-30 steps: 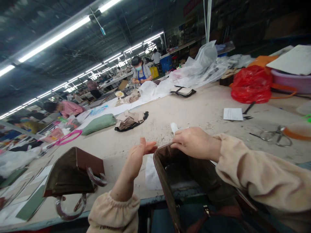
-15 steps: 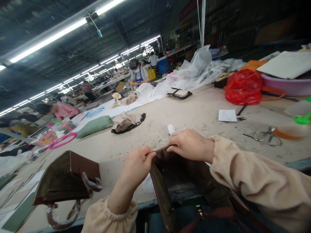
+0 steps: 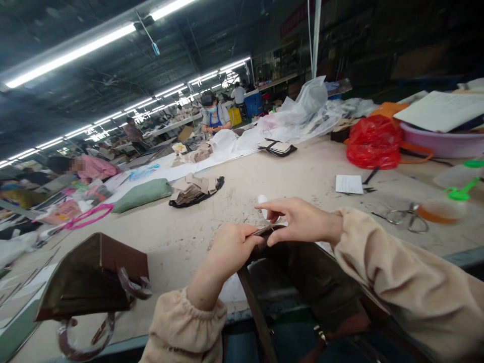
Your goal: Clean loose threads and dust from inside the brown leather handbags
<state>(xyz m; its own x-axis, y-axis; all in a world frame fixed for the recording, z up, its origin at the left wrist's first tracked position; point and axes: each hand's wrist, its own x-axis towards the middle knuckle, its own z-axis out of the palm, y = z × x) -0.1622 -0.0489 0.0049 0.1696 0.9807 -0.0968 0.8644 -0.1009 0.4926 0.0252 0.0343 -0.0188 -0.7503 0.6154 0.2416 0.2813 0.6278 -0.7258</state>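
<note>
A dark brown handbag (image 3: 321, 287) hangs at the table's front edge with its mouth toward me. My left hand (image 3: 230, 249) pinches the bag's rim between thumb and fingers. Just right of it, my right hand (image 3: 298, 219) has its fingers apart, the index stretched out above the rim and the thumb at the edge. Part of a small white object (image 3: 262, 200) shows behind the right fingers. A second brown handbag (image 3: 91, 277) lies tipped over on the left, its handles wrapped in clear plastic.
The table (image 3: 181, 237) carries a green pillow-like pad (image 3: 143, 195), crumpled brown paper (image 3: 194, 189), a red plastic bag (image 3: 373, 142), scissors (image 3: 408, 219), a bottle with a green cap (image 3: 448, 204) and a white paper slip (image 3: 349, 184). A person in a blue apron (image 3: 215, 118) works across the table.
My left hand has slid right along the handbag's rim, closer to my right hand. The right fingers have opened from their pinch on the rim. The view has shifted slightly.
</note>
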